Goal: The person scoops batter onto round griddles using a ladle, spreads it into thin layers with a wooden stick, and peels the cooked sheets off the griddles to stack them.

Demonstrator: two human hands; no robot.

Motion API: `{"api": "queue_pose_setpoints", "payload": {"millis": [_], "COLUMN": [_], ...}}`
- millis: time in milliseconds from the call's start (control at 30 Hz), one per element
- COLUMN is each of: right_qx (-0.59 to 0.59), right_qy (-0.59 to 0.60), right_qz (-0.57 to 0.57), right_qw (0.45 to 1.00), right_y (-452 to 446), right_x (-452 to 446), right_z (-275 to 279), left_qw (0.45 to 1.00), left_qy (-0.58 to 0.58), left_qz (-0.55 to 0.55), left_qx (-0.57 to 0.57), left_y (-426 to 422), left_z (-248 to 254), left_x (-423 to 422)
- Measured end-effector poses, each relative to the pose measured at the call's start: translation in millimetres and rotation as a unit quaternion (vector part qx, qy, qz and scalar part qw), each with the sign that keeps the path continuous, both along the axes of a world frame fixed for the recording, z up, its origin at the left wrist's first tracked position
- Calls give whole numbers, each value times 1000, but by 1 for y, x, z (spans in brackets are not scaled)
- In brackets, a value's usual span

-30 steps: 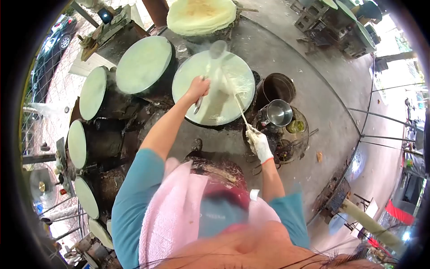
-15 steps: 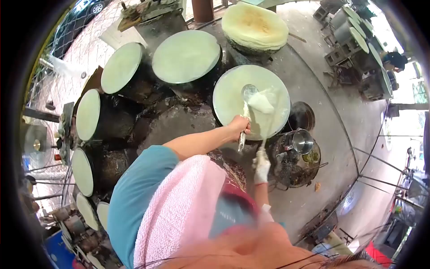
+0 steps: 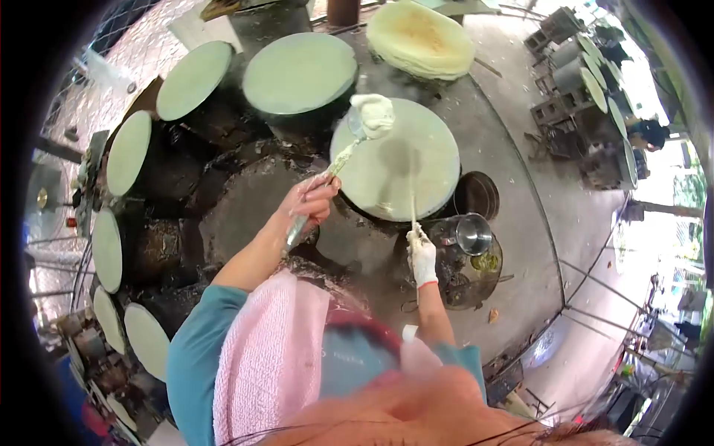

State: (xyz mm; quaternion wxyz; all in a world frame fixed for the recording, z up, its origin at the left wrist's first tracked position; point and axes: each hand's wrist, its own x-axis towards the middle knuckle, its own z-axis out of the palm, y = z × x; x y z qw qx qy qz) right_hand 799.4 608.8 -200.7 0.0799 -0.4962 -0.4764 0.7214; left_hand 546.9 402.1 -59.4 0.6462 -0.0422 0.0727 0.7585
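Note:
My bare left hand (image 3: 311, 201) is wrapped round the handle of a ladle (image 3: 370, 119), whose bowl is heaped with pale batter. The ladle is over the upper left edge of a round griddle (image 3: 428, 152) coated with a thin pale green layer. In a white glove, my right hand (image 3: 422, 254) grips a thin stick (image 3: 414, 197) that reaches up over the griddle's lower part. A metal pot (image 3: 474, 235) stands close to the right of that hand.
More coated round griddles (image 3: 300, 73) curve round to the left. A stack of pale flat rounds (image 3: 420, 39) sits beyond the middle griddle. Beside the metal pot is a dark bucket (image 3: 477, 195). Another person (image 3: 649, 134) is at the far right.
My left hand has moved left with the ladle, which now holds a heap of batter. My gloved hand remains on the stick. The whole view has shifted.

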Motion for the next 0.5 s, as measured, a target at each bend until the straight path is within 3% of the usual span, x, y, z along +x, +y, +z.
{"api": "queue_pose_setpoints", "payload": {"millis": [67, 133, 167, 200, 233, 267, 333, 400, 433, 500], "right_qx": [15, 112, 117, 25, 57, 64, 59, 155, 142, 137], "right_qy": [39, 50, 35, 31, -39, -56, -56, -16, -21, -51], "right_qz": [82, 63, -49, -81, -10, 37, 100, 24, -65, -26], "right_qw": [996, 990, 991, 996, 998, 996, 992, 987, 988, 989], "right_y": [-6, -7, -10, 2, -9, -34, -56, -79, -98, -144], "right_x": [-1, -6, -10, 3, -9, -23, -37, -58, -70, -98], "right_z": [-15, 32, 38, 23, 11, 37, 36, 25, 32, 27], "left_qw": [991, 994, 993, 993, 990, 987, 988, 982, 977, 951], "left_qy": [-114, -107, -111, -103, -99, -118, -51, 2, 23, 78], "left_qz": [16, 35, 50, 54, 98, 93, 140, 185, 206, 270], "left_qx": [61, 13, 7, 18, -2, 62, 32, -26, -55, -129], "left_y": [-16, -42, -59, -81, -127, -153, -209, -273, -306, -367], "left_z": [6, 7, 5, 1, -5, -18, -19, -22, -26, -19], "left_x": [-12, -18, -22, -27, -40, -50, -69, -97, -107, -128]}}
